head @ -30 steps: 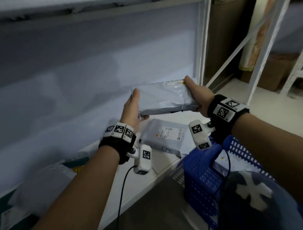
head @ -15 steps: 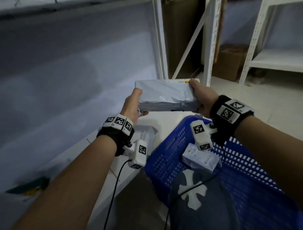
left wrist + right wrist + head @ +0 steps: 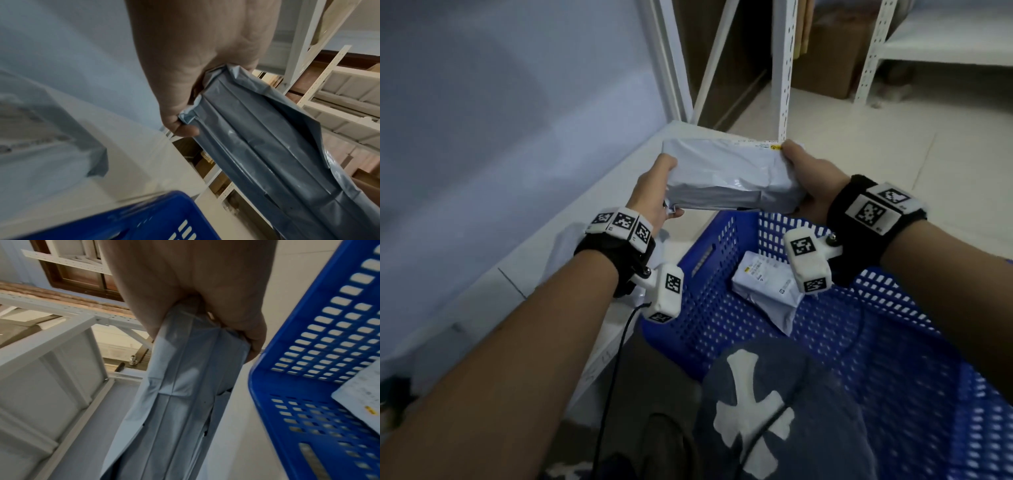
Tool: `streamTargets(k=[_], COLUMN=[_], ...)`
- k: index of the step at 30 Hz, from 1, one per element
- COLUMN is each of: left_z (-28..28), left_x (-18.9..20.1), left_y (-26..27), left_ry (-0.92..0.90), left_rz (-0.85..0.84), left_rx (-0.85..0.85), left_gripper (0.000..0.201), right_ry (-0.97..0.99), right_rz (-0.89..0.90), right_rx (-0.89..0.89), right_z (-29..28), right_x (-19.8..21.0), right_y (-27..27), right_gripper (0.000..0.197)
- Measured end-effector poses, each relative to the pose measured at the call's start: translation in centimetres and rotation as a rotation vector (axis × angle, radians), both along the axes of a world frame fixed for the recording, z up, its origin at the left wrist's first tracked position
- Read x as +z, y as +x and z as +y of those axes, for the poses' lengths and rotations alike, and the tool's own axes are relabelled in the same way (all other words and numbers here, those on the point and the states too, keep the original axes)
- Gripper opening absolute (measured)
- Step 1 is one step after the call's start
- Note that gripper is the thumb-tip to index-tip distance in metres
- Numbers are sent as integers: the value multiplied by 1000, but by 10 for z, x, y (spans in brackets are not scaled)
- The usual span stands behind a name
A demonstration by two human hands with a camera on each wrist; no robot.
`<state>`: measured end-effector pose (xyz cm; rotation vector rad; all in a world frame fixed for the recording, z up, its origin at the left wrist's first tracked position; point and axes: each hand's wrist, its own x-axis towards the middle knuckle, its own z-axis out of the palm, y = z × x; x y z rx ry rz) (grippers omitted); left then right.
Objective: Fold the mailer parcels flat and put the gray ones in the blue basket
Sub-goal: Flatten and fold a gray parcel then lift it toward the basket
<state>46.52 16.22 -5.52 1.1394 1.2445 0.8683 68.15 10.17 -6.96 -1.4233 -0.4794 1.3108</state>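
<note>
Gripping a folded gray mailer parcel (image 3: pixel 729 174) by its two short ends, the left hand (image 3: pixel 654 192) and the right hand (image 3: pixel 813 185) hold it in the air with its long axis running straight from one hand to the other. The left thumb (image 3: pixel 185 129) curls under the parcel's near corner, pinching the crumpled end against the palm; the right hand's fingers (image 3: pixel 255 340) wrap the other end, with its thumb on top beside a label with a yellow mark (image 3: pixel 774 147). Most of that label lies on the far edge and cannot be read. The parcel hangs just beyond the far rim of the blue basket (image 3: pixel 722 308), which sits below the right hand and is cut off at the picture's right edge. Inside the basket a smaller gray parcel (image 3: pixel 763 284) lies label up, partly hidden behind the right wrist camera. Below the left wrist, another gray mailer (image 3: pixel 61 146) lies on the white shelf (image 3: pixel 571 219), blurred and mostly covered by the arm.
</note>
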Motion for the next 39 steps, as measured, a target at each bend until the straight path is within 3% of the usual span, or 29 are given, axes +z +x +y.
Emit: streamTargets(k=[6, 13, 17, 22, 30, 34, 37, 39], left_z=[24, 33, 29, 27, 26, 19, 13, 11], left_x=[-70, -147, -171, -191, -221, -243, -263, -275], left_y=[18, 64, 92, 97, 100, 89, 80, 76], left_ry=[-104, -180, -199, -307, -424, -477, -535, -561], left_rz=[-12, 34, 65, 90, 7, 67, 143, 168], left_rx=[-92, -225, -269, -340, -294, -248, -176, -125], left_gripper=[17, 24, 21, 18, 14, 13, 34, 36], right_ry=[-132, -257, -277, -368, -446, -528, -564, -581], right_rz=[7, 75, 135, 133, -36, 8, 60, 107], right_rx=[-108, -239, -325, -323, -320, -278, -226, -207], right_z=[10, -16, -36, -38, -24, -36, -47, -54], right_x=[-70, -151, -184, -190, -209, -242, -265, -280], right_y=[18, 38, 50, 58, 68, 51, 38, 27], right_gripper=[56, 41, 36, 37, 42, 48, 43, 42])
